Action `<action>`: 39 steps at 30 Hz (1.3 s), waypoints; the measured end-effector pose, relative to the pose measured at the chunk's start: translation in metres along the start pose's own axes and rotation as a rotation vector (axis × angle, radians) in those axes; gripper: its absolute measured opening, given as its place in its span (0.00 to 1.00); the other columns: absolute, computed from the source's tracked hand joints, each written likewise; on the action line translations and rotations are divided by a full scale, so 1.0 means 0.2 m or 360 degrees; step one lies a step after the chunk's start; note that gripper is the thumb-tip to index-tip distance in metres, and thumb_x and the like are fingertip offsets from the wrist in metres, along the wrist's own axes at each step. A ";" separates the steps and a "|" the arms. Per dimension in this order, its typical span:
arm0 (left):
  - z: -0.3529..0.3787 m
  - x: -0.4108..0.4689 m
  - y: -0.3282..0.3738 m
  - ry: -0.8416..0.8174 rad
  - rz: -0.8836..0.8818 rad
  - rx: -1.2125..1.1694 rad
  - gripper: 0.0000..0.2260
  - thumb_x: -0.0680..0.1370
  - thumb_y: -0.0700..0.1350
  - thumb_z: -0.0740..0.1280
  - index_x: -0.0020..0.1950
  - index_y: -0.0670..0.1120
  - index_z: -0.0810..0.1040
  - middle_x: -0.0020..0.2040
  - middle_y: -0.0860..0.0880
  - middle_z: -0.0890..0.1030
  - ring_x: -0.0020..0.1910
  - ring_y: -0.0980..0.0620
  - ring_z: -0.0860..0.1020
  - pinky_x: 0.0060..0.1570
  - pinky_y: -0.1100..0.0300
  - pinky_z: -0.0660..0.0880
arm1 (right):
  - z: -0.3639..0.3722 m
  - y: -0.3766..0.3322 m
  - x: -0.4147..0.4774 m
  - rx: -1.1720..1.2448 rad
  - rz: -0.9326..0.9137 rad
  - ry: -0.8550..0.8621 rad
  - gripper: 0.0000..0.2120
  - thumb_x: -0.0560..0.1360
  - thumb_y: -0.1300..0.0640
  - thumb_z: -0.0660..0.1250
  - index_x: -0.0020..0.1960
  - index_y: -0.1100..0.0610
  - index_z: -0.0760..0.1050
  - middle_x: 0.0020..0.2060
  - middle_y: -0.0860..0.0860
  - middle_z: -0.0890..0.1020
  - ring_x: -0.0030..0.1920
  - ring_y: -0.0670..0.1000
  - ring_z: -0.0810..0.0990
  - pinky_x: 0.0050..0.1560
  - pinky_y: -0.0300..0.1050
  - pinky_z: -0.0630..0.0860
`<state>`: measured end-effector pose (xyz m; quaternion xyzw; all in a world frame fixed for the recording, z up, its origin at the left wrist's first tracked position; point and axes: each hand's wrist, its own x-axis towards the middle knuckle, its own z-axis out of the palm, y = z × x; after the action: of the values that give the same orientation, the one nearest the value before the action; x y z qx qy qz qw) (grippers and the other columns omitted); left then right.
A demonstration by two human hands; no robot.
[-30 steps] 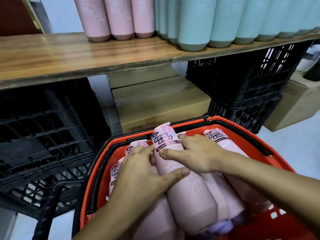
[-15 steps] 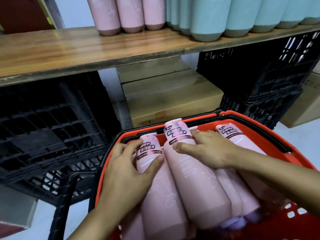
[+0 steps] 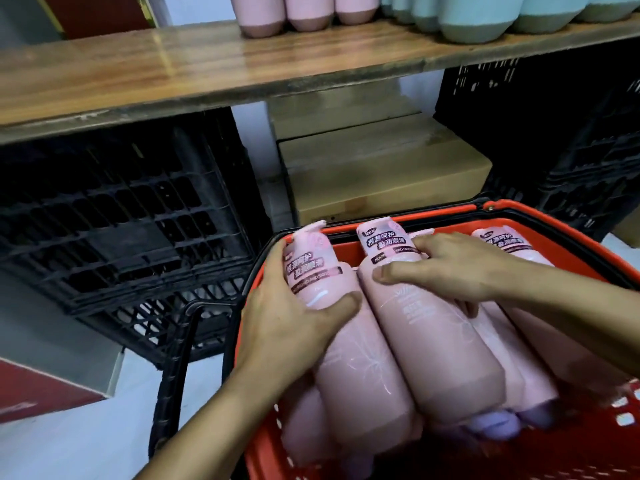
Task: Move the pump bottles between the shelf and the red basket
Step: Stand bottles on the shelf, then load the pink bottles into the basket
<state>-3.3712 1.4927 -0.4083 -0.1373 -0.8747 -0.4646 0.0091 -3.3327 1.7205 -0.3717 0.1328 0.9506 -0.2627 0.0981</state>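
Left bottle (image 3: 346,358) has come up since half a second back: its pump end now clears the pile at the far-left corner of the basket (image 3: 571,452), pump head showing. Left hand (image 3: 287,317) is clamped round its shoulder, thumb across the front, fingers behind the label. Right hand (image 3: 460,268) hasn't left the middle bottle (image 3: 433,341); thumb on the body, fingers curled over the label, gripping it. Both bottles lie tilted, pump ends toward the far rim. Right bottle (image 3: 502,240) lies just beside, partly under the right forearm. More pink bottles underneath, count unclear. Basket handle (image 3: 173,358) hangs down on the left. Beyond is a wooden shelf (image 3: 173,71) with pink bottles (image 3: 308,12) and teal bottles (image 3: 485,19) standing on it, only bases in view. Under the shelf are black crates (image 3: 121,220) left and right, with a cardboard box (image 3: 381,174) between.
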 end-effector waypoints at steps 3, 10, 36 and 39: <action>-0.04 -0.02 -0.04 0.0106 -0.0045 -0.0050 0.41 0.58 0.67 0.74 0.68 0.72 0.61 0.53 0.64 0.81 0.51 0.61 0.81 0.53 0.57 0.77 | 0.03 -0.01 0.01 -0.0056 0.0042 0.0030 0.39 0.55 0.16 0.56 0.48 0.44 0.83 0.32 0.47 0.86 0.32 0.50 0.86 0.41 0.45 0.80; -0.02 -0.01 -0.02 0.0149 -0.0218 -0.0352 0.53 0.54 0.60 0.79 0.77 0.57 0.62 0.53 0.62 0.83 0.52 0.62 0.82 0.60 0.52 0.78 | 0.04 -0.04 0.00 0.0101 0.0082 0.0104 0.33 0.54 0.18 0.61 0.44 0.42 0.83 0.30 0.45 0.85 0.28 0.49 0.84 0.29 0.44 0.79; -0.20 0.09 -0.06 -0.0371 -0.0110 0.0328 0.43 0.62 0.67 0.69 0.75 0.67 0.57 0.71 0.59 0.72 0.68 0.53 0.71 0.61 0.57 0.67 | 0.16 -0.15 0.07 0.0576 0.0196 -0.0412 0.38 0.63 0.27 0.76 0.49 0.62 0.80 0.33 0.62 0.85 0.30 0.60 0.86 0.29 0.51 0.83; -0.20 0.09 -0.05 -0.0444 -0.0095 0.0347 0.41 0.64 0.67 0.67 0.76 0.67 0.56 0.73 0.58 0.70 0.70 0.52 0.69 0.68 0.51 0.67 | 0.16 -0.17 0.06 0.0569 0.0200 -0.0411 0.39 0.64 0.29 0.76 0.50 0.65 0.80 0.33 0.64 0.84 0.30 0.60 0.85 0.31 0.55 0.84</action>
<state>-3.3955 1.4588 -0.3914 -0.1726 -0.9164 -0.3436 -0.1114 -3.3501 1.6786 -0.3850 0.1724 0.8584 -0.4351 0.2101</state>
